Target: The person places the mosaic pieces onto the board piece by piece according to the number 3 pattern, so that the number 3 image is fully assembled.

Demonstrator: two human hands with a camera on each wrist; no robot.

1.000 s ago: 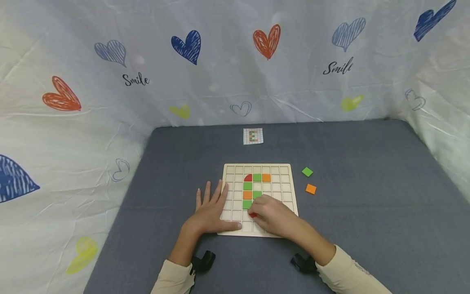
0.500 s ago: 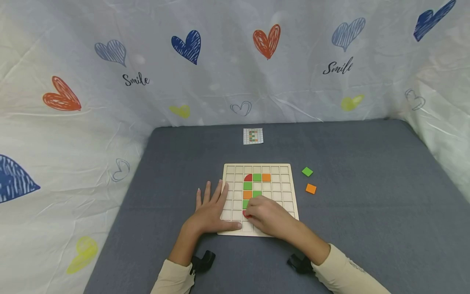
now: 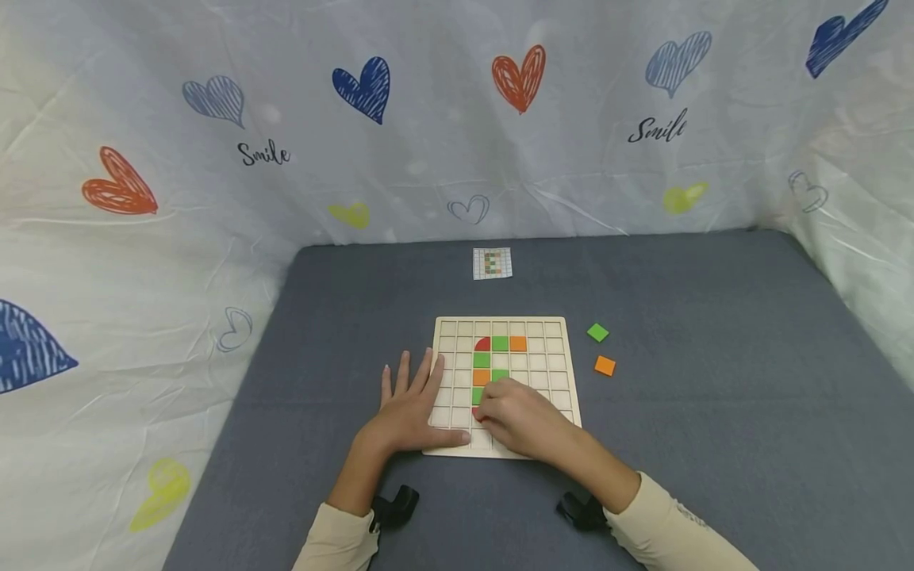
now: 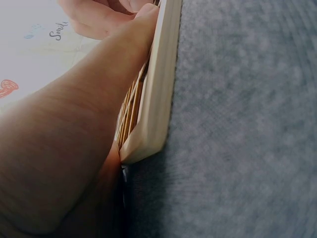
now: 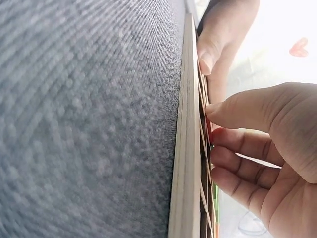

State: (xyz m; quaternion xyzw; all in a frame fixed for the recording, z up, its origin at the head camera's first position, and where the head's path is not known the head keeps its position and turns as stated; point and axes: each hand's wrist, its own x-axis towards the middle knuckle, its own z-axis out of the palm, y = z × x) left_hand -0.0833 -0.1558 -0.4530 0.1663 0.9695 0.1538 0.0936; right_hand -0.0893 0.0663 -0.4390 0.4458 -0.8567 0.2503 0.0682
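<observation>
A small red piece [image 3: 476, 413] sits low on the wooden grid board [image 3: 557, 373], mostly hidden under fingertips, just below a column of green and orange tiles. The board lies flat on grey cloth.

Red tile [image 3: 477, 412] mostly under fingers

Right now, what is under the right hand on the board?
Under the right hand a red piece peeks out at the fingertips, on the board. The hand covers the rest of it and the cells below.
</observation>
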